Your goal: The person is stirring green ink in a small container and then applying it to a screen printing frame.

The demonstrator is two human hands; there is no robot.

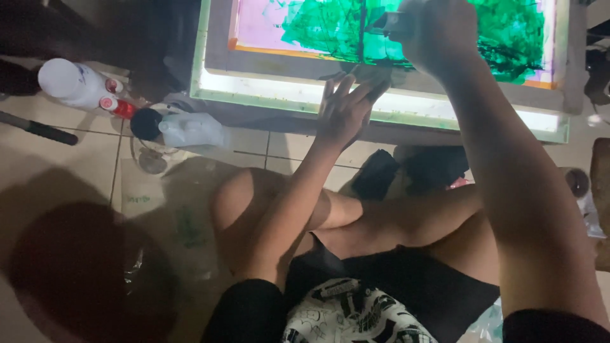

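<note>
A dim room with a pale tiled floor (89,159) surrounds a person sitting cross-legged in front of a glowing, green-edged light box (267,89), which is the landmark here. On top of the light box lies a wooden-framed screen (219,44) whose mesh is pink at its left part and covered with smeared green ink across the middle and right. The left hand (346,108) rests flat on the near edge of the light box, fingers spread and released, palm down, holding nothing. The right hand (438,32) is raised over the screen's green area, fingers clenched around a small dark object (389,24); it is too dark and hidden to say what kind of tool it is. To the left of the light box, on the floor, a white plastic bottle with a red cap (79,84) lies on its side, and beside it, nearer the box, a pale grey jug with a black cap (190,130) also lies tipped over. Just below the jug stands a clear glass bowl (152,159). A dark crumpled cloth (432,166) sits on the floor just under the near edge of the light box, beyond the person's bare knees.
</note>
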